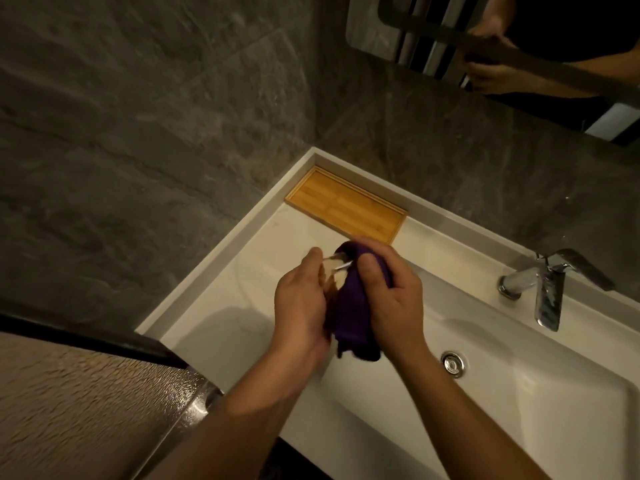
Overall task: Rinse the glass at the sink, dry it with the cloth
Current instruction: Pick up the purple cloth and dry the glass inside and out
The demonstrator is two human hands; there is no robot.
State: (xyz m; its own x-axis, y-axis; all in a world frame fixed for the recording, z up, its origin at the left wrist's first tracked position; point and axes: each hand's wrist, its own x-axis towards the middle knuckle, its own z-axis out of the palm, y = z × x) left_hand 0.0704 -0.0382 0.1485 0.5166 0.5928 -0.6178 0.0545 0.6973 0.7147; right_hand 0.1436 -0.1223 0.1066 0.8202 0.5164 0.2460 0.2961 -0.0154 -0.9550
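Observation:
A clear glass (334, 271) is held above the white counter, left of the basin, mostly hidden between both hands. My left hand (299, 301) grips its side. My right hand (393, 296) presses a purple cloth (349, 313) against the glass, with the cloth wrapped over its top and hanging down below the hands. Only a small part of the glass's rim and wall shows between my thumbs.
The white sink basin (519, 393) with a chrome drain (453, 363) lies to the right. A chrome faucet (547, 289) stands at the back right. A bamboo tray (346, 209) sits in the counter's far corner. A mirror (485, 46) hangs above, and dark tiled walls surround.

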